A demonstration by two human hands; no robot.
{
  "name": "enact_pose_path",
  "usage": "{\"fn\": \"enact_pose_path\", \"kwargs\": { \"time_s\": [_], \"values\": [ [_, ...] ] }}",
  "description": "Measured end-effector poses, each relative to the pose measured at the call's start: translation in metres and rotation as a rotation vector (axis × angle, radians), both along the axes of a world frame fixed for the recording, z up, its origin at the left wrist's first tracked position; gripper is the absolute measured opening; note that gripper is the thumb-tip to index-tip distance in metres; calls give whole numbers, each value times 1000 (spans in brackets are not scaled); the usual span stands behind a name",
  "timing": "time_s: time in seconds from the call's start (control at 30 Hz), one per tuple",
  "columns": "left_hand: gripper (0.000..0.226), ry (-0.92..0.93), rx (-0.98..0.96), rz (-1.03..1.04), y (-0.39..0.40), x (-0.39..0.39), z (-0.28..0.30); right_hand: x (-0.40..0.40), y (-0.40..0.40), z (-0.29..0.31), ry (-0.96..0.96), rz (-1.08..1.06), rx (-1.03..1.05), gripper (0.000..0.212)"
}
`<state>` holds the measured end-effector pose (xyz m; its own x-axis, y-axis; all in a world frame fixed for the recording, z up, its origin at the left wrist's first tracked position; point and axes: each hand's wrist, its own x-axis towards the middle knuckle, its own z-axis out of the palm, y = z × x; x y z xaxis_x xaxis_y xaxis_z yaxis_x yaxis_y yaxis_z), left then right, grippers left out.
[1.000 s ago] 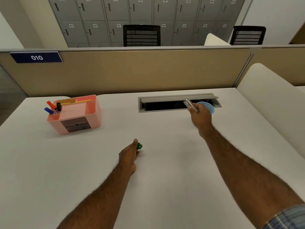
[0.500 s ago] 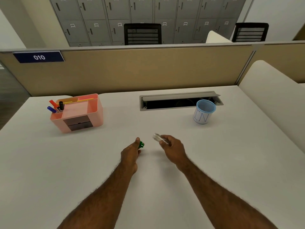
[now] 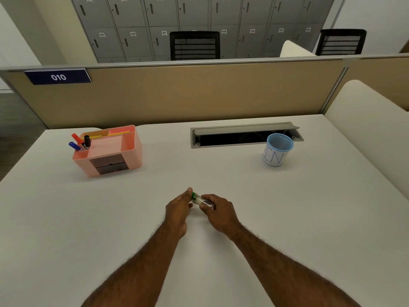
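Both hands meet above the middle of the white desk [image 3: 287, 218]. My left hand [image 3: 178, 207] pinches a small green cap [image 3: 193, 194] between thumb and fingers. My right hand [image 3: 218, 210] grips a short clear-bodied marker [image 3: 202, 200], its end touching the green cap. Whether the cap is fully seated on the marker I cannot tell. A blue paper cup [image 3: 276, 149] marked "IN" stands at the back right. A pink desk organiser [image 3: 110, 151] holding several markers sits at the back left.
A grey cable slot [image 3: 243, 135] with its lid raised lies in the desk behind the cup. A tan partition [image 3: 199, 91] closes off the far edge. A cream divider [image 3: 371, 129] borders the right side.
My right hand came from the cup at the back right down to the desk centre with the clear marker. It now meets my left hand, which has kept hold of the green cap.
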<state>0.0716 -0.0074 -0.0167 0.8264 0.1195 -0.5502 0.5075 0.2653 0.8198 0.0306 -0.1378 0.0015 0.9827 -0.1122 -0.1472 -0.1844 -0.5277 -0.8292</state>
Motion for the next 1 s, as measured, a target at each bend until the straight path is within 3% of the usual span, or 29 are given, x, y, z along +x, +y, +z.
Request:
{"fn": "enact_pose_path", "kwargs": {
  "time_s": [0.23,0.4,0.67,0.8,0.93,1.0],
  "values": [
    [35,-34,4,-21,0,-6,0,-4,8,1,-59,-41,7,33],
    [21,-110,-93,25,-3,-6,7,-7,18,4,-103,-104,33,32],
    [10,-172,-257,33,3,-5,22,1,21,24,36,-156,343,26],
    [10,-187,-114,-5,8,-7,22,5,21,25,188,-91,378,20],
    [12,-219,113,-167,18,-12,21,19,19,23,341,114,116,26],
    [25,-222,189,-258,24,-11,23,29,20,22,343,173,26,22]
  ]
}}
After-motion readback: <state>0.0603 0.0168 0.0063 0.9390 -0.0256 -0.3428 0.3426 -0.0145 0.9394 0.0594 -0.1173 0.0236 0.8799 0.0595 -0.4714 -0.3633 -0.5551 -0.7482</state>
